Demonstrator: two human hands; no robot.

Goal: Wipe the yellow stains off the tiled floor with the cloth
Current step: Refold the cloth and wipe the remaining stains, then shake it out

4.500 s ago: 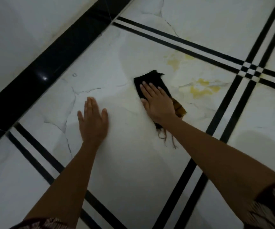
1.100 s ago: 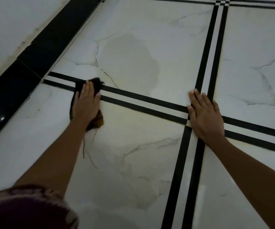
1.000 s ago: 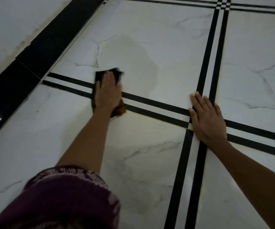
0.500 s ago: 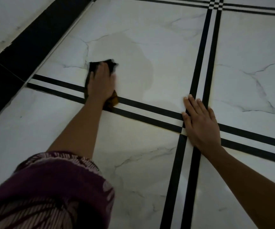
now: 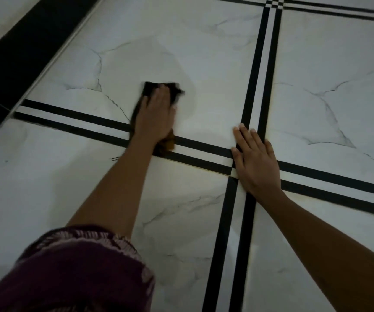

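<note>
Pressing down on the dark cloth (image 5: 151, 90), the left hand (image 5: 156, 115) lies palm-down with its fingers stretched out over the fabric rather than curled round it (the hand is a little blurred, so the fingertips are hard to separate). The cloth sits under that hand on the white, marble-look tiled floor (image 5: 204, 52). Its black far edge pokes out beyond the fingertips and a strip shows along the hand's left side. An orange-brown corner (image 5: 169, 143) sticks out by the wrist, lying across the black double stripe (image 5: 73, 120) that runs from side to side. A few loose threads (image 5: 115, 158) trail beside the forearm.

Around the far end of the cloth, a duller, damp-looking patch (image 5: 159, 61) covers part of the far tile.

The right hand (image 5: 256, 163) is well apart from the cloth, spread flat and holding nothing. It rests where that stripe crosses a second double stripe (image 5: 258, 70) running away from the viewer. A faint yellowish tinge (image 5: 195, 168) follows the near edge of the stripe between the two hands.

A maroon patterned sleeve (image 5: 80, 266) fills the lower left, and a black skirting band (image 5: 19, 52) runs along the wall at upper left.
</note>
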